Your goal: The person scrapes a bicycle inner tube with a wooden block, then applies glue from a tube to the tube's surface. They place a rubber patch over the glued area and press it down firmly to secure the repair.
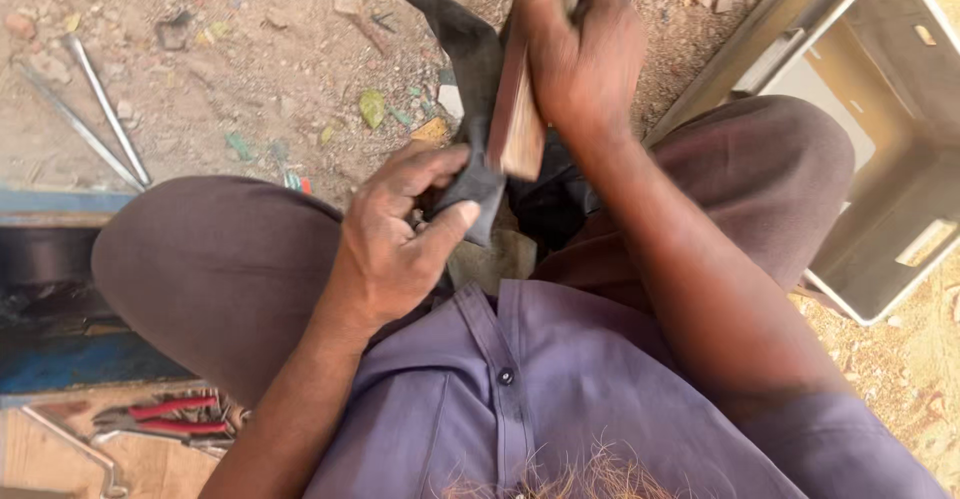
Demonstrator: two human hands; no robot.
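A grey open box [880, 149] lies on the dirt at far right, a pale oblong label [925, 242] on its inner wall. At centre, the left hand [400, 239] pinches black rubber [465, 79]; the right hand [580, 54] grips a wooden block [518, 124] against it. Red-handled pliers [165, 419] lie near left.

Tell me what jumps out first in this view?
At centre, the left hand pinches a black rubber strip while the right hand presses a wooden block against it, above the knees. A grey crate lies on the dirt at right; red-handled pliers sit bottom left, two metal rods upper left.
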